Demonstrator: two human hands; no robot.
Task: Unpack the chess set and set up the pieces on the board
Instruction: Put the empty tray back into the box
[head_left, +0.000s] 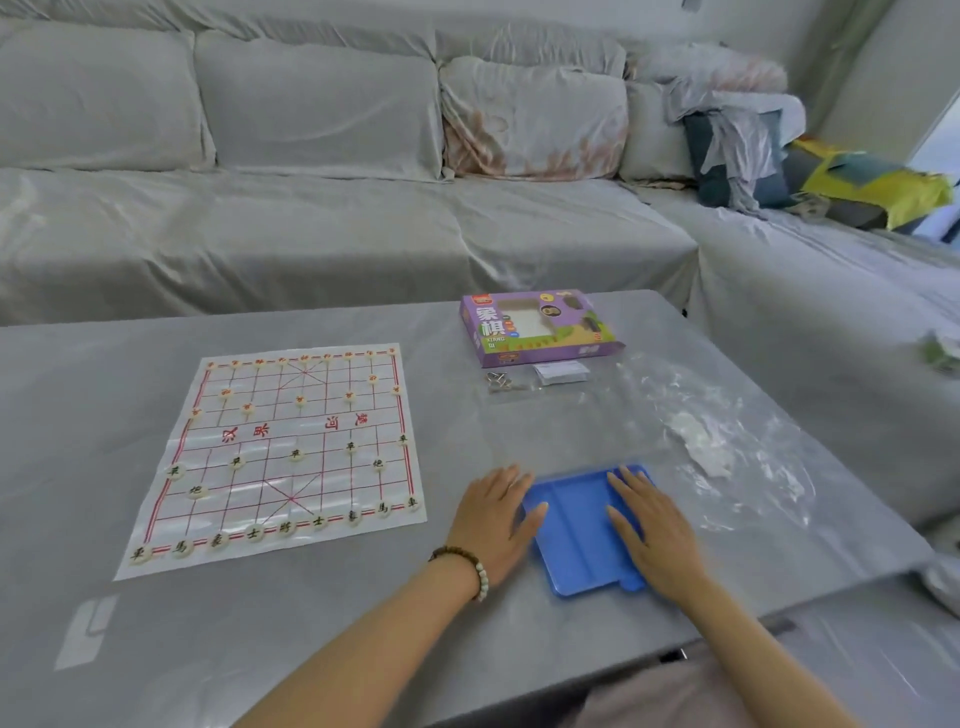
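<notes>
A white paper xiangqi board (280, 457) with red lines lies flat on the grey table, left of centre. Round cream pieces (253, 532) stand on its near and far rows. A blue plastic tray (582, 545) lies near the table's front edge, with nothing in it. My left hand (493, 525) rests flat against the tray's left rim, fingers spread. My right hand (654, 530) lies flat on the tray's right side. The purple chess box (540, 327) sits behind the tray.
Clear plastic wrap (717, 447) is crumpled on the table to the right of the tray. A small white packet (561, 373) and metal bits (501, 382) lie before the box. A covered grey sofa (311, 208) runs behind the table (363, 623).
</notes>
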